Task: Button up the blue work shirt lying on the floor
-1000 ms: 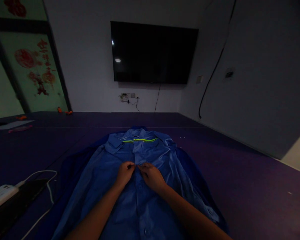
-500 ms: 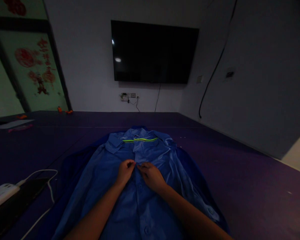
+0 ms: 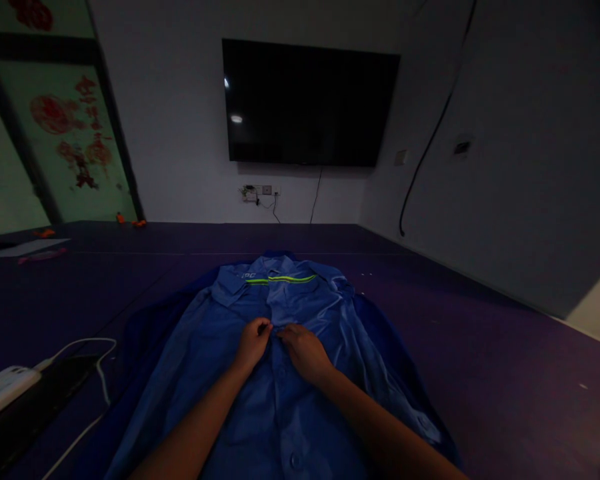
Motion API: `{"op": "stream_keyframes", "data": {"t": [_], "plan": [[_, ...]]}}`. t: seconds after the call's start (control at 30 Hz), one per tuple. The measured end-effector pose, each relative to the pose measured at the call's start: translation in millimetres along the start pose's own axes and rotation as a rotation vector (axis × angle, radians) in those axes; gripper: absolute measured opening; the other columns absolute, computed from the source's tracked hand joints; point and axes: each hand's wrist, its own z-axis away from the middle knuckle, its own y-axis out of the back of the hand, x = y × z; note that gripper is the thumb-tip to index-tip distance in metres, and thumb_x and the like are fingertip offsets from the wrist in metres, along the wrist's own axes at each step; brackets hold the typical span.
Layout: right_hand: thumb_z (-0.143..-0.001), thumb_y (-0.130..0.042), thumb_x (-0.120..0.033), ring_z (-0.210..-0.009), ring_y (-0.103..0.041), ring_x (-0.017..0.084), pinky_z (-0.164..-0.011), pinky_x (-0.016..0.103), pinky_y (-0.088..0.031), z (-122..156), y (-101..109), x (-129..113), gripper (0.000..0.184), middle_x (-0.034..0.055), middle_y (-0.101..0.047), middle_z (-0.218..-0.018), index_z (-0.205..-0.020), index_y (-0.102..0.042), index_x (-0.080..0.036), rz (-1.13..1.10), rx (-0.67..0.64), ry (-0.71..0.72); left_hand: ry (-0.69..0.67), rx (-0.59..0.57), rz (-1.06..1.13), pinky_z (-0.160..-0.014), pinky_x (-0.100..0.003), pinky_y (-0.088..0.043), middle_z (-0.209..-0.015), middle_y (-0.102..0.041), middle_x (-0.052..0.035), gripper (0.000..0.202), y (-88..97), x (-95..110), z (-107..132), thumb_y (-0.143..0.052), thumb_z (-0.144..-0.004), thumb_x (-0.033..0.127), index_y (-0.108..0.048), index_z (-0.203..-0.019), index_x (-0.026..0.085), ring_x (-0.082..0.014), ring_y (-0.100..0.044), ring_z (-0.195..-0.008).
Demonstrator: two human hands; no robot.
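Observation:
A blue work shirt (image 3: 200, 360) with a yellow-green stripe across its chest lies spread out, its collar pointing away from me. My left hand (image 3: 254, 341) pinches the edge of the front placket at mid-shirt. Close beside it, my right hand (image 3: 303, 347) has its fingertips together on the same placket, just right of the left fingertips. A button (image 3: 295, 461) shows lower down the front. Whatever lies right between the fingertips is too small and dark to make out. Darker blue cloth (image 3: 385, 333) sticks out beneath the shirt on both sides.
The purple floor (image 3: 505, 373) surrounds the shirt. At the left are a white power strip (image 3: 10, 388) and its white cable (image 3: 103, 380). Farther back lie a pale sheet (image 3: 27, 249) and small orange objects (image 3: 139, 223). A television (image 3: 310, 103) hangs on the far wall.
Both hands stay at the same place on the placket, with only a slight shift of the fingers. The view has moved very slightly.

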Motion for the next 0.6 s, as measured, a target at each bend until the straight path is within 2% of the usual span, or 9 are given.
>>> {"op": "stream_keyframes", "data": {"t": [0.27,0.6], "plan": [[-0.088,-0.03,-0.016,-0.097,-0.052,0.015,-0.085,0.026,-0.039,-0.8,2.4,-1.8,0.04,0.0046,-0.059,-0.104,-0.12,-0.051,-0.028,0.032,-0.028,-0.024,0.004,0.008,-0.018,-0.069,-0.027,-0.045,-0.076,-0.065,-0.0047,0.015,-1.9,-2.9,-0.8,-0.05,-0.072,0.025,-0.06,-0.072,0.015,-0.0164,-0.06,-0.073],[-0.085,-0.033,-0.014,-0.099,-0.053,0.016,-0.086,0.024,-0.038,-0.2,6.0,-5.7,0.035,0.0074,-0.061,-0.104,-0.109,-0.059,-0.018,0.009,-0.011,-0.039,0.008,-0.004,-0.004,-0.07,-0.027,-0.045,-0.073,-0.065,-0.0047,0.013,-1.7,-6.4,-2.3,-0.05,-0.071,0.022,-0.06,-0.073,0.014,-0.0164,-0.061,-0.074]]}}
